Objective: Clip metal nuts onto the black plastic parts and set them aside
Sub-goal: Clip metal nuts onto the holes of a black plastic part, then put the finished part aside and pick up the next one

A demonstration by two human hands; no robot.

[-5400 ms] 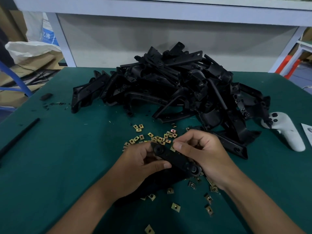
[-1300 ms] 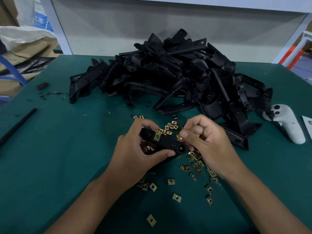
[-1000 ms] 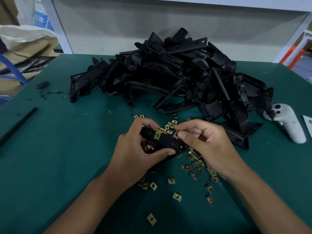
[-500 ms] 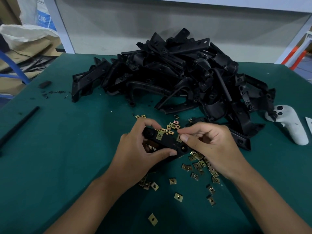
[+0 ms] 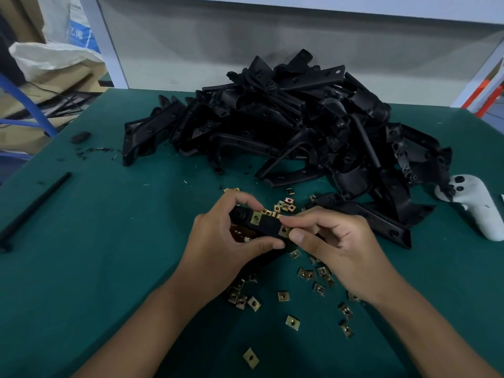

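My left hand (image 5: 221, 246) grips a black plastic part (image 5: 268, 227) between index finger and thumb, just above the green table. One brass clip nut (image 5: 256, 217) sits on the part's left end. My right hand (image 5: 335, 246) pinches a second brass nut (image 5: 283, 231) against the part's right end with thumb and forefinger. Several loose brass nuts (image 5: 308, 274) lie scattered on the table under and around my hands. A big pile of black plastic parts (image 5: 286, 124) fills the table behind.
A white handheld controller (image 5: 480, 211) lies at the right edge. A black rod (image 5: 35, 208) lies along the table's left edge, with a small black block (image 5: 80, 137) and black crumbs further back. Bags and boxes stand beyond the left edge.
Over the last seconds one nut got clipped on the part's left end. My right hand has brought a second nut onto the right end and now presses it there. The left hand keeps its grip.
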